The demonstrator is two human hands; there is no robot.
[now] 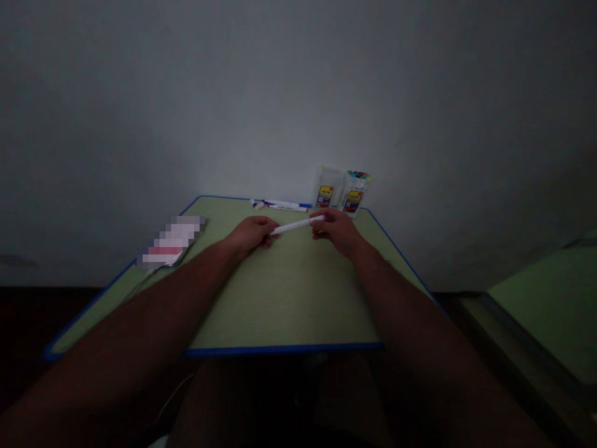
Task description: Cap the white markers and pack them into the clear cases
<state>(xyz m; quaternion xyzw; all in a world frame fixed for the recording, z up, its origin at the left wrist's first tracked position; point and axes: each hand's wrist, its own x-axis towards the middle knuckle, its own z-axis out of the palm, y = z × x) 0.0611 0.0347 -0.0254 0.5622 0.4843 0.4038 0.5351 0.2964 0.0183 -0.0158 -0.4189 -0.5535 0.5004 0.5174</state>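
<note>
A white marker (296, 225) spans the gap between my two hands, a little above the table (289, 298). My left hand (255, 234) pinches its left end, and my right hand (336, 229) has its fingers closed around the right end. The marker slants slightly, its right end farther from me. Past my hands, a few white pens (286, 207) with blue and red ends lie near the far table edge. Beside them on the left is a small white and dark piece (257, 204) that I cannot make out.
Two clear marker cases stand at the far right: one (326, 188) looks nearly empty, the other (355, 194) holds several coloured markers. A phone-like device (172, 242) with a cable (137, 286) lies at the left edge. A wall (280, 93) rises behind the table.
</note>
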